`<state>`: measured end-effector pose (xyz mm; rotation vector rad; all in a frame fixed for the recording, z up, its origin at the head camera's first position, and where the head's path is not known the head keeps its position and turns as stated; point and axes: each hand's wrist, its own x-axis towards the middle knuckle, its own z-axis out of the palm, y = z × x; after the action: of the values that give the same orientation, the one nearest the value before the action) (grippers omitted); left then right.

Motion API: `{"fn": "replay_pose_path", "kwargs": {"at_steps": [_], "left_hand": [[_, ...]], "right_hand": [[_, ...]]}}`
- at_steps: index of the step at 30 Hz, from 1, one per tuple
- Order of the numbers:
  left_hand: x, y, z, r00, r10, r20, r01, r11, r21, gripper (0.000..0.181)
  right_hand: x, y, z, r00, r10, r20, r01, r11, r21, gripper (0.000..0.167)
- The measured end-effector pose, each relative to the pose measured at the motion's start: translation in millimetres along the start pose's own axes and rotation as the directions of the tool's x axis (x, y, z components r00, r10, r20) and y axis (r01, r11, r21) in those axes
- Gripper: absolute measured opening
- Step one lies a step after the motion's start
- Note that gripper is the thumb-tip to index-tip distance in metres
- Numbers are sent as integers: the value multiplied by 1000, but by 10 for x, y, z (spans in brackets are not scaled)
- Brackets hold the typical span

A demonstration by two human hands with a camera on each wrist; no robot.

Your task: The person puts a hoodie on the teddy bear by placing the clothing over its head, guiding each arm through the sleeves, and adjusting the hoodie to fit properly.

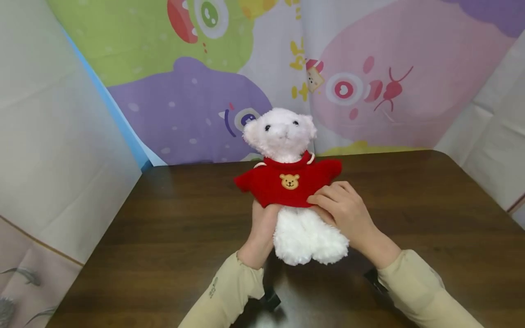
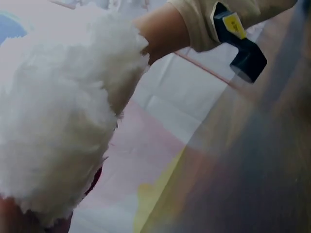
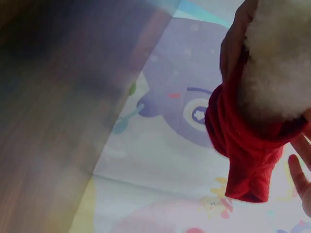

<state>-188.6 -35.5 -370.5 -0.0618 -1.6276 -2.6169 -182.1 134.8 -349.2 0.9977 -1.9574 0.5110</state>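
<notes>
A white plush teddy bear (image 1: pixel 311 237) in a red sweater (image 1: pixel 270 189) with a bear-face patch is held upright, facing me, above the table. My left hand (image 1: pixel 262 228) grips the bear's body at its left side, fingers hidden behind it and under the sweater. At the other side, my right hand (image 1: pixel 346 214) pinches the sweater's lower hem with bent fingers. White fur (image 2: pixel 58 107) fills much of the left wrist view, with the right forearm beyond. From below, the right wrist view shows the sweater (image 3: pixel 252 150) and part of the right hand (image 3: pixel 303 184).
A dark brown wooden table (image 1: pixel 176 237) lies under the bear. Behind it hangs a cloth printed with cartoon monsters (image 1: pixel 197 114). Pale curtains (image 1: pixel 49 114) flank both sides. A black wrist camera (image 2: pixel 248 60) sits on the right sleeve.
</notes>
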Motion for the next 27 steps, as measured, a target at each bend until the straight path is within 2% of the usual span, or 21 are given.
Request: {"fn": "replay_pose_path", "kwargs": {"at_steps": [3,4,6,8,10,12,14,17,18,19,20,21,22,23,25,26,27], "left_hand": [[11,-6,-7,1000,29,-4,-29,999,28,35],[9,-2,-7,1000,26,-4,-26,999,36,35],[4,7,-5,1000,6,-3,-6,999,47,34],[-5,21,1,999,-26,-22,27,998,62,34],[-17,32,1,997,-61,-46,64,996,66,33],[-18,42,7,994,-85,-63,90,993,81,33],[-5,48,10,991,-92,-92,101,991,92,32],[27,53,1,986,-73,-149,91,989,120,30],[36,46,-8,986,-70,-151,88,990,114,30],[43,37,-16,986,-75,-147,91,990,106,30],[46,27,-23,988,-80,-132,94,991,97,30],[47,11,-33,990,-88,-111,98,991,88,31],[45,-5,-43,992,-99,-83,106,992,74,32],[38,-20,-51,992,-115,-53,118,991,60,33],[30,-49,-62,991,-134,14,133,989,70,37],[28,-60,-72,989,-140,49,135,987,90,39],[29,-67,-84,985,-148,88,137,983,121,42]], "right_hand": [[-37,-1,-23,997,62,44,-62,998,3,12],[-47,-2,-29,994,101,47,-100,995,-9,11],[-74,-1,-37,977,209,50,-207,978,-34,22],[-112,3,-41,939,339,49,-338,941,-38,30],[-148,1,-38,889,454,57,-454,891,-5,31],[-172,0,-36,842,534,72,-538,841,57,28],[-181,-1,-37,815,571,97,-580,805,127,25],[-185,0,-44,795,583,165,-606,770,201,22],[-186,4,-47,784,589,196,-620,753,218,21],[-188,11,-55,762,602,239,-647,724,241,20],[-186,19,-64,732,615,293,-680,677,281,19],[-184,27,-77,693,626,357,-721,611,327,20],[-178,36,-93,645,634,427,-764,519,383,23],[-165,43,-106,589,639,495,-804,399,441,29],[-134,62,-129,472,629,618,-849,138,509,43],[-115,67,-128,428,613,664,-851,26,524,50],[-98,72,-120,386,602,699,-849,-65,525,54]]}}
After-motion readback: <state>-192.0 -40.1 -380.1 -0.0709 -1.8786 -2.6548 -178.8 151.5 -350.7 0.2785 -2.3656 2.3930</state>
